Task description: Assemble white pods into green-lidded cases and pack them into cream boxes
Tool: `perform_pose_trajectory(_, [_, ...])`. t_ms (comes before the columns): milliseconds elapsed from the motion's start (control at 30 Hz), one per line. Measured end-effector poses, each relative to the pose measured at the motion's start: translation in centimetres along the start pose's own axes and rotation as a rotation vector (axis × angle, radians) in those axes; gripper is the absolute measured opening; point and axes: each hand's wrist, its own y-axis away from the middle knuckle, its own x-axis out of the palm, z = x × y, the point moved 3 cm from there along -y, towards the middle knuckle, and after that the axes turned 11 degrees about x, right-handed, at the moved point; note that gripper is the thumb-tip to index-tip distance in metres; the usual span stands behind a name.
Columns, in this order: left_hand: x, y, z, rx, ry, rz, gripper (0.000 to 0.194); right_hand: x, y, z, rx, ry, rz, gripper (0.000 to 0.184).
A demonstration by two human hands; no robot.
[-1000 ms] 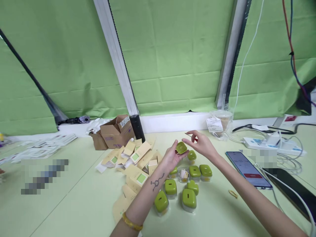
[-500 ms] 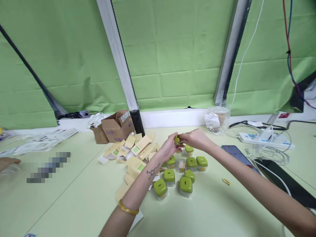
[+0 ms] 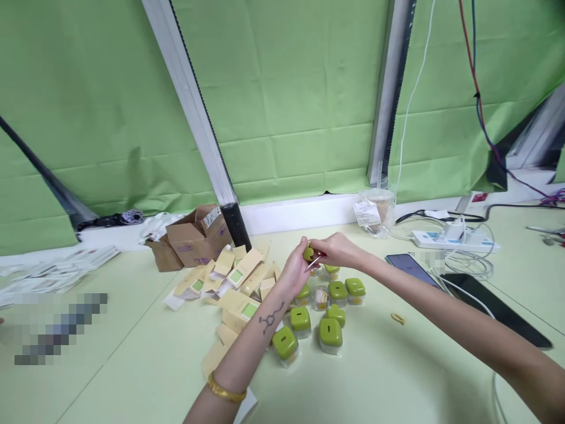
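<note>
My left hand (image 3: 295, 270) is closed around a small green rounded piece (image 3: 308, 253), raised above the table. My right hand (image 3: 339, 250) meets it there, fingers pinching a thin metal tool (image 3: 313, 262) with a bit of red near the fingertips. The tool's tip lies against or close to the green piece; exact contact is hidden. Below the hands stand several clear little boxes with green slotted lids (image 3: 331, 331). Among them is an open clear box (image 3: 320, 298) with something pale inside, and a green lobed piece (image 3: 336, 315).
Opened cream cartons (image 3: 241, 309) are heaped left of the hands, before a brown cardboard box (image 3: 198, 241) and a black cylinder (image 3: 236, 227). To the right lie a yellow loop (image 3: 398, 318), a phone (image 3: 410, 268), a black tablet-like slab (image 3: 498, 312), cables and a power strip (image 3: 454, 238).
The view has swung right, so things appear further left. Both hands stay together at the green piece, and the metal tool with its red part shows more plainly. The other person's hand has nearly left view.
</note>
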Motion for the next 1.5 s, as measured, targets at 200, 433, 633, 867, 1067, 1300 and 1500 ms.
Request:
perform_pose_trajectory(200, [-5.6, -1.6, 0.4, 0.126, -0.177, -0.225, 0.033, 0.7, -1.0, -1.5, 0.135, -0.046, 0.113, 0.018])
perform_pose_trajectory(433, [-8.3, -2.7, 2.1, 0.156, -0.54, -0.15, 0.033, 6.0, -2.6, -3.9, 0.359, -0.026, 0.273, 0.027])
perform_pose_trajectory(633, [-7.6, -5.0, 3.5, 0.199, -0.908, 0.133, 0.033, 6.4, -2.1, -5.6, 0.407, -0.08, 0.273, 0.026])
perform_pose_trajectory(867, [-5.8, -6.9, 4.8, 0.119, -1.28, 0.664, 0.03, 0.9, 4.1, -9.0, 0.469, -0.215, 0.203, 0.024])
perform_pose_trajectory(1067, [-5.2, -8.1, 4.9, 0.057, -1.496, 0.776, 0.034, 0.8, 8.3, -13.1, 0.699, -0.219, 0.236, 0.03])
perform_pose_trajectory(1300, [-4.7, -8.0, 5.0, 0.001, -1.583, 0.673, 0.034, 6.1, 7.7, -16.1, 0.844, -0.092, 0.249, 0.03])
perform_pose_trajectory(1500, [-4.5, -4.6, 0.3, 0.037, -1.487, 0.574, 0.052, 7.0, 7.8, -15.6, 0.752, -0.016, 0.217, 0.03])
